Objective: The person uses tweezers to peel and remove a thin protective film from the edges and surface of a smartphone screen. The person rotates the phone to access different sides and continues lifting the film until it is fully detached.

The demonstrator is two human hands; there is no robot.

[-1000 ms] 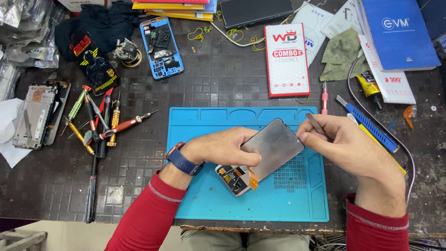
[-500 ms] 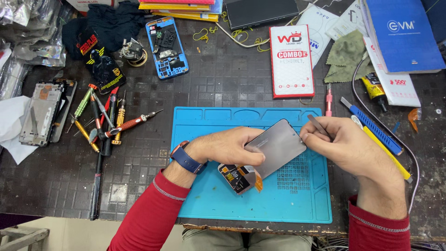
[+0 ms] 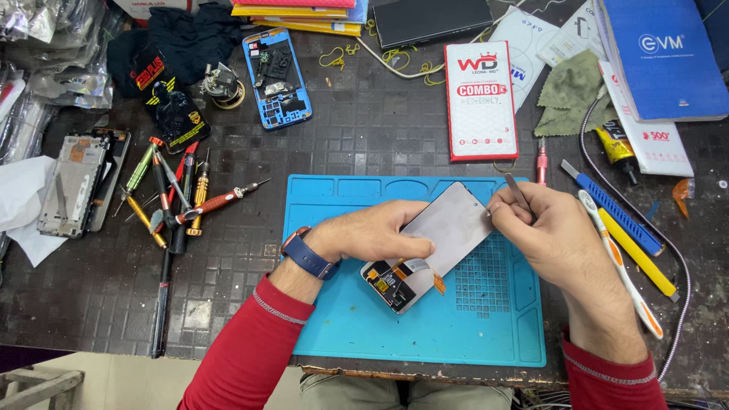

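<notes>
We see the blue mat (image 3: 342, 334) nearest us, and on it the screen panel (image 3: 444, 231), lying tilted with its grey back up and its orange flex end toward us. Our left hand (image 3: 372, 235) lies palm down over the panel's left edge, fingers pressed flat on it, a blue watch (image 3: 307, 254) on the wrist. Our right hand (image 3: 550, 231) sits at the panel's upper right corner, thumb and fingers pinched on metal tweezers (image 3: 518, 191) whose tip meets that corner. Both sleeves are red. Right of the mat lie a white toothbrush (image 3: 619, 266), a yellow tool (image 3: 638, 254) and a blue tool (image 3: 611, 209), side by side. To the left, screwdrivers (image 3: 186, 197) are scattered, and further left a phone frame (image 3: 72, 182) rests. Beyond the mat stands a red and white box (image 3: 480, 102), with a green cloth (image 3: 573, 95) to its right and a blue phone shell (image 3: 277, 76), innards exposed, farther left.
</notes>
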